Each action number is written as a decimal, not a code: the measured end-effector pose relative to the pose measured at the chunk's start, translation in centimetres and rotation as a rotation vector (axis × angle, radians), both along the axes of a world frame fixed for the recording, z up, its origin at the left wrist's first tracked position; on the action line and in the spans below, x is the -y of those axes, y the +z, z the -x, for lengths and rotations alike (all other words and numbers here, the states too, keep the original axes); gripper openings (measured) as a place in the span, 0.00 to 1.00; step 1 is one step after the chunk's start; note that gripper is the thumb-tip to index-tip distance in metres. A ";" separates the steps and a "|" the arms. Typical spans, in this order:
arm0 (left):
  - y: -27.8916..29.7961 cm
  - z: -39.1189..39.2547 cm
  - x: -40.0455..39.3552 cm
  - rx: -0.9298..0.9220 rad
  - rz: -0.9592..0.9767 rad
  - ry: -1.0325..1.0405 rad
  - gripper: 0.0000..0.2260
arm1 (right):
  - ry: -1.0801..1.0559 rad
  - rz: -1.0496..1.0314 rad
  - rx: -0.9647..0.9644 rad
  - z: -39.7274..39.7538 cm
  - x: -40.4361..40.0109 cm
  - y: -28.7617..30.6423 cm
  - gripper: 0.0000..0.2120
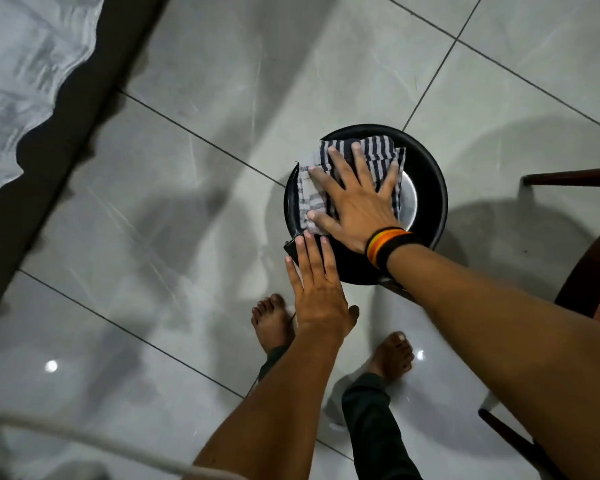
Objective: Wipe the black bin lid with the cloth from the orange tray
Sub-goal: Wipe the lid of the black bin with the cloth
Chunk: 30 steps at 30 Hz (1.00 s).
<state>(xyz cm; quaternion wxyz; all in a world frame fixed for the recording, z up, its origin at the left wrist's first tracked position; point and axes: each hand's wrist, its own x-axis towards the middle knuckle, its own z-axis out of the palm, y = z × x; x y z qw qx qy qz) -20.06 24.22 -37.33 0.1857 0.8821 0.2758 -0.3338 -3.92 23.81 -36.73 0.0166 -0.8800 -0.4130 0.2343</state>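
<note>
We see the right hand [355, 206] splayed flat, pressing the striped grey-and-navy cloth [329, 168] onto the round black bin lid [426, 188]; the left hand [317, 285] (fingers straight, gripping nothing) touches the lid's near edge.

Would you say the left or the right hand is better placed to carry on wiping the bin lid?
The right hand. It lies flat with fingers spread on the striped cloth, pressing it onto the black bin lid. The left hand is empty, only its fingertips at the lid's near edge, better suited to steadying.

Grey tiled floor [194, 209]; curtain [21, 81] upper left; wooden chair [582, 282] right.
</note>
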 end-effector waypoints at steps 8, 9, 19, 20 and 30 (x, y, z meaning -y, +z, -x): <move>0.1 -0.3 0.3 0.041 0.088 0.127 0.62 | 0.292 0.158 0.052 -0.8 -5.3 0.6 0.38; 0.1 -0.4 0.4 0.046 0.085 0.141 0.62 | 0.299 0.157 0.050 -1.0 -5.5 0.7 0.38; 0.0 -0.7 0.7 0.026 0.091 0.185 0.64 | -0.440 -0.127 -0.009 -4.9 -0.1 -0.1 0.24; 0.1 -0.8 0.6 0.005 0.088 0.176 0.64 | -0.495 -0.149 -0.012 -4.4 1.1 -0.1 0.24; 0.2 -1.3 0.5 -0.112 0.060 0.104 0.64 | -0.105 -0.051 0.064 4.7 5.5 -0.4 0.26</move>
